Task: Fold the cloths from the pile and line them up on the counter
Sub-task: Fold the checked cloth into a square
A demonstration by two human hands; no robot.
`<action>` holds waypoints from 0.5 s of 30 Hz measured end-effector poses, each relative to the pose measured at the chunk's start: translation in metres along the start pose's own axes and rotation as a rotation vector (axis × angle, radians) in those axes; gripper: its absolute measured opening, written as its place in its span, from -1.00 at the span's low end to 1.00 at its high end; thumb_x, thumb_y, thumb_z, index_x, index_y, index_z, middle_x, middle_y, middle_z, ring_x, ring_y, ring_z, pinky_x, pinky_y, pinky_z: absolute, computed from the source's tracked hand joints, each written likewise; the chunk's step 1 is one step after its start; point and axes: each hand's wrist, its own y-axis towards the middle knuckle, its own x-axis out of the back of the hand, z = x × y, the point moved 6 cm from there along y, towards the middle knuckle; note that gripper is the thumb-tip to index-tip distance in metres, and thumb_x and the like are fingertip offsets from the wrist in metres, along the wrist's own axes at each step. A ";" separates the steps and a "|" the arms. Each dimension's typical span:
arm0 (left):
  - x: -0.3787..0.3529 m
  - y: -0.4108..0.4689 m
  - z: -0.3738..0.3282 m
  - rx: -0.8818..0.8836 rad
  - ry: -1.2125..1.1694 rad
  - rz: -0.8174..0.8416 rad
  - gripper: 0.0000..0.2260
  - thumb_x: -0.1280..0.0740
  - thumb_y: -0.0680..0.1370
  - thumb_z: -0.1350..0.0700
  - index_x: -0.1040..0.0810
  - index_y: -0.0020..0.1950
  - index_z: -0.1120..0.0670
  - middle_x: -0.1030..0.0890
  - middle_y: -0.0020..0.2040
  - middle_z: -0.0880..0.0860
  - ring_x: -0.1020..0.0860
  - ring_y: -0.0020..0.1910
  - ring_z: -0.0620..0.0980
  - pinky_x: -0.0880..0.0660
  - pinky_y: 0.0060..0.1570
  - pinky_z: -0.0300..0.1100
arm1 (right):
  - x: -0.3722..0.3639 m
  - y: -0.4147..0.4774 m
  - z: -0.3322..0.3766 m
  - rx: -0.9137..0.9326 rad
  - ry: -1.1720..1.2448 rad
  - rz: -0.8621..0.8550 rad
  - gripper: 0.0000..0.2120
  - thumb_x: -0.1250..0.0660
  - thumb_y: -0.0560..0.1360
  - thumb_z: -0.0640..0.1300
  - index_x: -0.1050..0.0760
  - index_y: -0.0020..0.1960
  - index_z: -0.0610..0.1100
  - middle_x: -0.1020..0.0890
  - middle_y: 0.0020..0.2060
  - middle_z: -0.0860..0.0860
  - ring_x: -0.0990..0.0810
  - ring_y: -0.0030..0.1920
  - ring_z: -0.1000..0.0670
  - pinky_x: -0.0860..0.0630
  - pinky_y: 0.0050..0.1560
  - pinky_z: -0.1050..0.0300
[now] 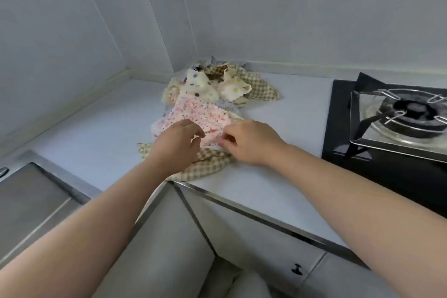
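The pink speckled cloth (193, 113) lies on the pile (217, 84) near the counter's (96, 128) back corner. Its near edge overlaps a checked cloth (208, 164) that reaches the counter's front lip. The right hand (251, 143) pinches that near edge. The left hand (176, 143) curls over it, and I cannot tell if it grips. Bare counter runs left to the sink (31, 196) and right to the stove (387, 128).
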 end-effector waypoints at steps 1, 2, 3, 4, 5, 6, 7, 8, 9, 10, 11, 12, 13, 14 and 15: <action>0.000 -0.006 0.005 0.017 -0.008 -0.006 -0.76 -0.25 0.55 0.24 -0.63 0.12 0.04 -0.57 0.11 -0.04 -0.54 0.07 -0.01 -0.44 0.01 -0.16 | -0.007 -0.003 0.005 -0.010 -0.014 0.014 -0.65 -0.15 0.60 0.23 -0.57 0.08 0.02 -0.60 -0.01 0.02 -0.55 0.00 -0.06 -0.52 -0.10 0.03; 0.003 -0.012 0.009 0.046 -0.016 -0.014 -0.73 -0.24 0.53 0.26 -0.63 0.13 0.03 -0.57 0.12 -0.04 -0.53 0.09 -0.02 -0.42 0.00 -0.18 | -0.012 -0.005 0.009 -0.028 -0.034 0.025 -0.63 -0.16 0.58 0.25 -0.57 0.12 0.03 -0.60 0.00 0.02 -0.55 0.01 -0.06 -0.54 -0.08 0.02; 0.003 -0.017 0.013 0.061 -0.016 -0.020 -0.70 -0.24 0.51 0.27 -0.62 0.14 0.02 -0.57 0.13 -0.05 -0.52 0.10 -0.02 -0.42 0.00 -0.17 | -0.017 -0.009 0.014 -0.038 -0.049 0.032 -0.63 -0.18 0.58 0.24 -0.57 0.16 0.03 -0.60 0.01 0.01 -0.54 0.03 -0.06 -0.54 -0.06 0.01; 0.005 -0.023 0.014 0.080 -0.019 -0.010 -0.69 -0.24 0.50 0.26 -0.62 0.16 0.01 -0.58 0.13 -0.06 -0.52 0.10 -0.03 -0.45 0.01 -0.16 | -0.021 -0.013 0.019 -0.061 -0.065 0.041 -0.66 -0.21 0.58 0.20 -0.57 0.16 0.02 -0.60 0.01 0.00 -0.54 0.05 -0.07 -0.54 -0.05 0.00; 0.003 -0.030 0.016 0.089 -0.031 0.011 -0.68 -0.24 0.50 0.23 -0.61 0.18 -0.01 -0.58 0.14 -0.06 -0.52 0.12 -0.03 -0.47 0.04 -0.14 | -0.026 -0.016 0.023 -0.088 -0.070 0.042 -0.71 -0.23 0.59 0.14 -0.57 0.12 0.00 -0.60 0.01 -0.01 -0.54 0.05 -0.08 -0.53 -0.04 0.00; 0.002 -0.038 0.016 0.091 -0.045 0.036 -0.67 -0.25 0.50 0.20 -0.60 0.22 -0.02 -0.58 0.15 -0.07 -0.52 0.13 -0.03 -0.49 0.07 -0.13 | -0.026 -0.020 0.028 -0.122 -0.075 0.034 -0.77 -0.23 0.60 0.08 -0.57 0.08 -0.03 -0.60 0.01 -0.02 -0.54 0.05 -0.10 -0.52 -0.05 0.01; 0.000 -0.041 0.016 0.085 -0.060 0.060 -0.67 -0.27 0.50 0.15 -0.58 0.25 -0.03 -0.58 0.17 -0.07 -0.53 0.14 -0.03 -0.50 0.09 -0.13 | -0.025 -0.022 0.029 -0.158 -0.061 0.014 -0.80 -0.23 0.61 0.03 -0.56 0.05 -0.04 -0.59 0.01 -0.02 -0.55 0.04 -0.10 -0.52 -0.06 0.01; -0.001 -0.043 0.013 0.068 -0.070 0.074 -0.66 -0.30 0.51 0.09 -0.57 0.28 -0.05 -0.59 0.17 -0.08 -0.54 0.13 -0.03 -0.51 0.08 -0.13 | -0.022 -0.023 0.029 -0.191 -0.029 -0.012 -0.82 -0.21 0.61 0.00 -0.55 0.04 -0.03 -0.59 0.01 -0.01 -0.55 0.03 -0.10 -0.52 -0.06 0.01; 0.001 -0.047 0.013 0.057 -0.082 0.063 -0.65 -0.34 0.50 0.01 -0.56 0.29 -0.06 -0.60 0.16 -0.08 -0.56 0.11 -0.03 -0.52 0.06 -0.13 | -0.015 -0.025 0.034 -0.217 0.011 -0.048 -0.84 -0.19 0.62 -0.01 -0.52 0.04 -0.03 -0.58 0.02 -0.01 -0.55 0.02 -0.10 -0.53 -0.05 -0.01; 0.005 -0.049 0.012 0.054 -0.097 0.037 -0.63 -0.37 0.49 -0.08 -0.56 0.30 -0.08 -0.61 0.13 -0.08 -0.57 0.08 -0.03 -0.53 0.04 -0.13 | -0.006 -0.026 0.040 -0.231 0.051 -0.070 -0.86 -0.18 0.63 -0.03 -0.49 0.04 -0.03 -0.58 0.03 -0.01 -0.54 0.02 -0.09 -0.54 -0.02 -0.03; 0.010 -0.050 0.011 0.050 -0.111 0.005 -0.60 -0.39 0.48 -0.14 -0.56 0.29 -0.09 -0.61 0.11 -0.09 -0.57 0.06 -0.03 -0.53 0.03 -0.12 | 0.003 -0.027 0.047 -0.229 0.090 -0.091 -0.89 -0.18 0.63 -0.05 -0.47 0.05 -0.03 -0.57 0.04 -0.02 -0.53 0.02 -0.09 -0.54 0.01 -0.06; 0.015 -0.050 0.010 0.041 -0.115 -0.028 -0.61 -0.40 0.48 -0.17 -0.57 0.27 -0.09 -0.62 0.09 -0.08 -0.58 0.05 -0.03 -0.54 0.02 -0.10 | 0.012 -0.028 0.054 -0.225 0.123 -0.100 -0.90 -0.18 0.64 -0.08 -0.46 0.07 -0.03 -0.58 0.04 -0.03 -0.53 0.02 -0.09 -0.53 0.03 -0.06; 0.020 -0.049 0.008 0.035 -0.120 -0.068 -0.64 -0.40 0.49 -0.16 -0.59 0.24 -0.08 -0.63 0.07 -0.08 -0.58 0.04 -0.02 -0.54 0.01 -0.09 | 0.022 -0.029 0.060 -0.220 0.154 -0.113 -0.90 -0.19 0.64 -0.11 -0.46 0.09 -0.04 -0.58 0.04 -0.04 -0.53 0.01 -0.09 -0.53 0.03 -0.06; 0.027 -0.049 0.006 0.032 -0.131 -0.112 -0.71 -0.39 0.52 -0.13 -0.61 0.19 -0.06 -0.65 0.04 -0.08 -0.59 0.03 -0.02 -0.54 0.00 -0.09 | 0.032 -0.030 0.065 -0.215 0.173 -0.134 -0.90 -0.19 0.64 -0.14 -0.47 0.10 -0.05 -0.58 0.01 -0.04 -0.54 -0.01 -0.08 -0.53 0.00 -0.03; 0.035 -0.048 0.004 0.029 -0.148 -0.153 -0.78 -0.37 0.54 -0.08 -0.63 0.14 -0.05 -0.66 0.02 -0.07 -0.60 0.02 -0.01 -0.53 -0.02 -0.10 | 0.043 -0.032 0.070 -0.209 0.184 -0.162 -0.89 -0.19 0.63 -0.17 -0.47 0.10 -0.05 -0.57 -0.03 -0.02 -0.53 -0.05 -0.07 -0.51 -0.07 0.02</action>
